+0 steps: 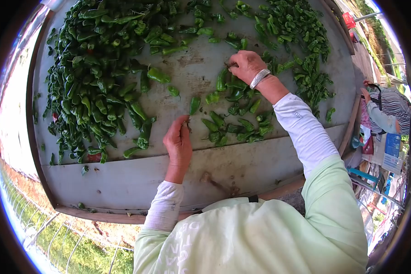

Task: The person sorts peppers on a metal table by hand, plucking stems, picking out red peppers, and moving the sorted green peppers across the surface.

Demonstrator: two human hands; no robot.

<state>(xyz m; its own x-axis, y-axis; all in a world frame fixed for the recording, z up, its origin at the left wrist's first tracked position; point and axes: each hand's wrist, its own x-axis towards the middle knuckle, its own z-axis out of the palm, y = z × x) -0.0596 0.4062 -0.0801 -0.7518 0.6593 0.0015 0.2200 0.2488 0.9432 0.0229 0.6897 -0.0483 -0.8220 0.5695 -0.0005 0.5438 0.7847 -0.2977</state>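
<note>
Green peppers lie on a worn grey table (192, 82). My left hand (178, 141) is closed in a pinch near the table's front, with a small stem-like bit showing at its fingertips. Just beyond those fingertips is a single green pepper (195, 105); whether they touch its end I cannot tell. Farther out, my right hand (245, 67) has its fingers pressed together over something small and dark that I cannot make out. Below it is a loose group of peppers (235, 95), and another small cluster (244, 130) lies nearer to me.
A large heap of peppers (91, 82) covers the table's left side. More peppers (301, 36) line the right side. A raised wooden edge (350, 125) borders the table. At far right another person in a striped top (395, 107) stands near a blue crate (392, 145).
</note>
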